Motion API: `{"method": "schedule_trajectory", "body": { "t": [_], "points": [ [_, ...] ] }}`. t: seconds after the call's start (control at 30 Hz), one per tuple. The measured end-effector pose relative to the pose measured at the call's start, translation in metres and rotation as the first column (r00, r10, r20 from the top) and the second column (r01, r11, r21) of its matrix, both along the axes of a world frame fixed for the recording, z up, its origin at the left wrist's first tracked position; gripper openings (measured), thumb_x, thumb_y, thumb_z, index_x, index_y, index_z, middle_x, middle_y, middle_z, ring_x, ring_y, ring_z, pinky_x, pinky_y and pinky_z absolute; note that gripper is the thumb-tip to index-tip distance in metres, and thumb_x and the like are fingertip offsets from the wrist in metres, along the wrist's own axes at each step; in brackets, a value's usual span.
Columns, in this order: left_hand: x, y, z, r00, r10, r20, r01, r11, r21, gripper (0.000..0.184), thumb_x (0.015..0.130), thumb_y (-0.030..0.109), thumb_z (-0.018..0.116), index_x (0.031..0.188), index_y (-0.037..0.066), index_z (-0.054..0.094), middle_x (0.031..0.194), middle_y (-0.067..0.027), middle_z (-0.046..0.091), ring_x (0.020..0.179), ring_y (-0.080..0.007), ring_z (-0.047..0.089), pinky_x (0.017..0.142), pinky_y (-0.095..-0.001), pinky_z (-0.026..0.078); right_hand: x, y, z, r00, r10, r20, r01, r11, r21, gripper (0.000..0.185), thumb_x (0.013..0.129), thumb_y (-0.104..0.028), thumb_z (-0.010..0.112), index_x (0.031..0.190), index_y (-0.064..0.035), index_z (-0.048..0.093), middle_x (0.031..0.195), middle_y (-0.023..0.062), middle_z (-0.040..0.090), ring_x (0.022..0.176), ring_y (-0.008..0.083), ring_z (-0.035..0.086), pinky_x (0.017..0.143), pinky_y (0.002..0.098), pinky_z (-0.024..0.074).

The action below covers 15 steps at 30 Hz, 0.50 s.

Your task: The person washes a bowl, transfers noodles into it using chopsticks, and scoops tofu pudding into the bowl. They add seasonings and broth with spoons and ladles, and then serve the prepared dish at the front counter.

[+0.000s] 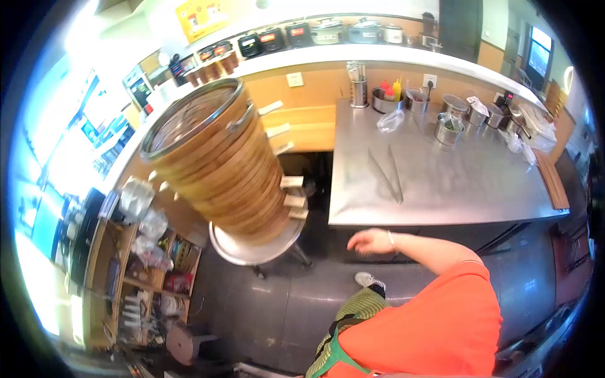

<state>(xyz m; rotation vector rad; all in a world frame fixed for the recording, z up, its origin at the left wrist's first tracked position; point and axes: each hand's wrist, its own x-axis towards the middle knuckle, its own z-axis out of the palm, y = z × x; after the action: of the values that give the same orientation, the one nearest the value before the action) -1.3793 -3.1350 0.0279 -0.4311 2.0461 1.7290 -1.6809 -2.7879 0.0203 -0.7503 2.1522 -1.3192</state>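
My right hand [370, 242] hangs beside the front edge of a steel table [441, 189], below an orange sleeve. Its fingers are loosely bent and slightly apart, with nothing in them. Metal tongs [392, 179] lie spread on the tabletop, the nearest item to that hand. To the left rises a tall, slightly blurred stack of bamboo steamers [233, 170] with pale tags along its side. It rests on a round metal stand [242, 253]. My left hand is out of view.
Squeeze bottles sit in a metal pot [384, 104] at the table's back, with several metal containers along the right. A wooden board [551, 179] lies on the right edge. Rice cookers [328, 31] line the counter behind. Shelves [148, 271] and a stool [183, 344] occupy the lower left.
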Motion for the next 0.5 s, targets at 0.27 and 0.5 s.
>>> {"method": "schedule_trajectory", "body": {
  "t": [0.27, 0.5],
  "points": [
    [-0.193, 0.104, 0.005, 0.970, -0.142, 0.196, 0.152, 0.988, -0.038, 0.044, 0.087, 0.028, 0.051, 0.126, 0.008, 0.044, 0.123, -0.0123, 0.048, 0.110, -0.0251, 0.048, 0.092, -0.0370, 0.041, -0.239, 0.286, -0.003, 0.244, -0.777, -0.580, 0.913, 0.386, -0.134, 0.021, 0.076, -0.009, 0.051, 0.093, -0.0042, 0.062, 0.093, 0.0148, 0.063, 0.092, 0.0293, 0.058, 0.080, 0.0361, 0.0456],
    [-0.298, 0.185, 0.032, 0.964, -0.017, 0.267, 0.024, 0.999, -0.021, 0.032, 0.088, 0.024, 0.053, 0.114, 0.005, 0.055, 0.103, -0.0085, 0.059, 0.097, -0.0186, 0.055, 0.085, -0.0318, 0.045, -0.282, 0.516, 0.005, 0.191, -0.739, -0.646, 0.934, -0.065, 0.351, 0.019, 0.073, -0.006, 0.054, 0.088, -0.0047, 0.064, 0.090, 0.0187, 0.063, 0.085, 0.0327, 0.060, 0.076, 0.0371, 0.0468]
  ]
}}
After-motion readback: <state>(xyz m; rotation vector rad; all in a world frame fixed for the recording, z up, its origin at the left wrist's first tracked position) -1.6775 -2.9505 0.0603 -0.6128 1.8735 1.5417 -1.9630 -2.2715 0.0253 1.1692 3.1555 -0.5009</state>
